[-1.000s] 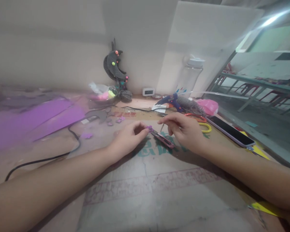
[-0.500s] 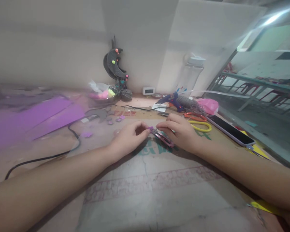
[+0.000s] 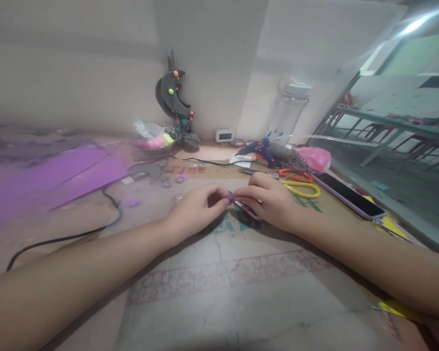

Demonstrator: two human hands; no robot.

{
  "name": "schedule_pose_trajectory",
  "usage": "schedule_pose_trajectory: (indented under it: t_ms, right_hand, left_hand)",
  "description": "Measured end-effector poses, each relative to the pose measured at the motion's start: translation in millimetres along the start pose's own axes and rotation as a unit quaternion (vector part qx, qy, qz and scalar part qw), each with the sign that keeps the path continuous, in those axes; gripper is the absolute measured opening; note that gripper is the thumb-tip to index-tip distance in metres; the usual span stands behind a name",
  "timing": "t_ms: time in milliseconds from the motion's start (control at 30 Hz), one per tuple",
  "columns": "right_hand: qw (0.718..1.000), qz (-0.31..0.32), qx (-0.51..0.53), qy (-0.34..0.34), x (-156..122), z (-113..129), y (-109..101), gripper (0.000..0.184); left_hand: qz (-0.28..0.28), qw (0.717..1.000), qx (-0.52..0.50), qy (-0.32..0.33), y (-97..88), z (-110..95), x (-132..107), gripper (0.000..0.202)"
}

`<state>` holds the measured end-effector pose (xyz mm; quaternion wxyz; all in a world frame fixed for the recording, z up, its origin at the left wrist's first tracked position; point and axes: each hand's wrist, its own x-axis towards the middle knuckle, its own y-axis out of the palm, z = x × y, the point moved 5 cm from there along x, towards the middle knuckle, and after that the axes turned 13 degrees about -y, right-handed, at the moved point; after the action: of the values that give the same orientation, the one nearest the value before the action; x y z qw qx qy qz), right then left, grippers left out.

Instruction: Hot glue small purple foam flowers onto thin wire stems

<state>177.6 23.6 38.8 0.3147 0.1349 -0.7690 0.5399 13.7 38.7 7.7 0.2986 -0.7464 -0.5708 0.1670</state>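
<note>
Head view: your left hand (image 3: 198,207) pinches the purple piece (image 3: 230,197) at that hand's three o'clock; your right hand (image 3: 273,200), narrowed, contents unclear, has it at nine; the pink tool (image 3: 249,210) runs ten-to-four

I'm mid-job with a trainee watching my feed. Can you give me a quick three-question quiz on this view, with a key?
1. Multiple choice: which of these lies closest to the phone?
a) the dark crescent ornament
b) the crumpled pink bundle
c) the small white digital clock

2. True or false: the phone lies with its screen face down.

3. Fill in the colour: the left hand pinches a small ____ piece between thumb and fingers.

Key:
1. b; the bundle lies just beyond the phone's far end, while the other two are well off to its left.
2. False; the dark screen faces up.
3. Purple.
</note>
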Motion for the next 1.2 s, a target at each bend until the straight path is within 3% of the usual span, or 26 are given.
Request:
schedule_pose_trajectory:
  t_ms: [300, 400, 467, 567, 633, 700, 967, 1100, 1200]
  right_hand:
    - [1.000, 0.008, -0.013, 0.008, 2.1, -0.2, 1.0, 0.019]
    - [0.996, 0.002, 0.034, 0.086, 1.5, -3.6, 1.9, 0.015]
    - [0.977, -0.020, 0.100, 0.185, -1.8, -8.4, 3.9, 0.010]
    - [0.917, -0.069, 0.242, 0.310, -7.0, -11.1, 10.6, 0.011]
    - [0.882, -0.085, 0.315, 0.341, -6.7, -8.1, 14.4, 0.016]
    - [0.867, -0.086, 0.344, 0.350, -4.9, -4.2, 14.8, 0.019]
    - [0.896, -0.061, 0.303, 0.318, -0.2, 4.1, 7.4, 0.012]
    - [0.899, -0.070, 0.300, 0.311, -1.9, 1.4, 8.8, 0.010]
    - [0.917, -0.055, 0.257, 0.299, -2.1, -0.8, 8.7, 0.010]
  left_hand:
    - [-0.007, 1.000, 0.009, 0.003, -0.6, -0.1, -0.9, 0.019]
    - [-0.006, 1.000, -0.003, 0.006, -1.0, -0.9, -0.8, 0.020]
    - [-0.003, 1.000, -0.011, 0.004, -1.5, -1.9, -1.5, 0.022]
    - [0.006, 1.000, -0.018, -0.001, -1.2, -3.2, -2.6, 0.024]
    - [0.008, 1.000, -0.026, 0.000, -1.0, -3.7, -2.6, 0.022]
    - [0.001, 0.999, -0.041, -0.002, -1.6, -3.6, -2.0, 0.020]
    - [-0.022, 0.987, -0.151, -0.043, -5.8, -1.3, 0.5, 0.014]
    - [-0.049, 0.987, -0.153, -0.023, -7.7, -1.3, -0.5, 0.017]
    - [-0.040, 0.992, -0.124, 0.004, -6.9, -4.1, -2.7, 0.013]
